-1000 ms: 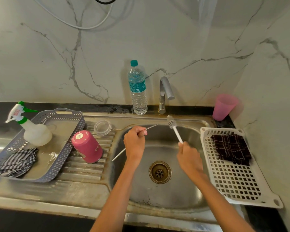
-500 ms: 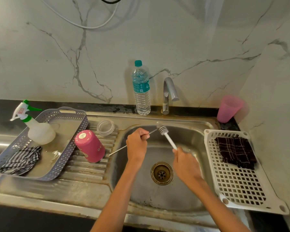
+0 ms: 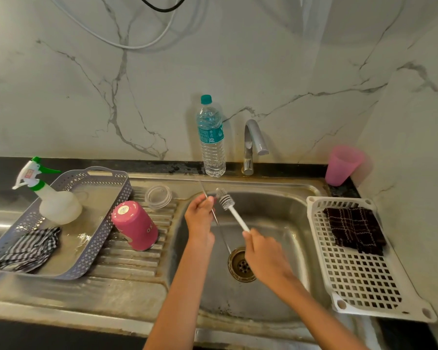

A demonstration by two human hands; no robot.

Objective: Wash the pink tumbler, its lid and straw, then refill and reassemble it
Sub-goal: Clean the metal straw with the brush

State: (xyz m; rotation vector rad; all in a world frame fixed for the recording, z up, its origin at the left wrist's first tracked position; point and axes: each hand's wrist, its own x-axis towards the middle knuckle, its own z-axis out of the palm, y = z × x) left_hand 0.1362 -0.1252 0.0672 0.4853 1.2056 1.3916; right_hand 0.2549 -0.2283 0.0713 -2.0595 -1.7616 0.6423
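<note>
head view | my left hand (image 3: 199, 213) pinches the thin metal straw (image 3: 215, 218) over the steel sink (image 3: 276, 185) | my right hand (image 3: 263, 251) curls round the white bottle brush (image 3: 234, 213), bristles just beside the straw | pink metal tumbler (image 3: 135, 225) upside down on the drainboard, clear round lid (image 3: 158, 197) just behind it

The sink (image 3: 276, 210) is dull, water-stained steel. Over it, the straw (image 3: 216, 219) is thin bright metal and the brush (image 3: 234, 214) is white plastic with stiff bristles. Left of the sink, the tumbler (image 3: 137, 227) looks matt pink, the lid (image 3: 158, 197) clear plastic and the basket (image 3: 106, 223) grey perforated plastic. Right of it, a woven dark cloth (image 3: 354, 229) lies on a white plastic tray (image 3: 359, 281). Behind it, the wall (image 3: 86, 84) is smooth veined marble.
</note>
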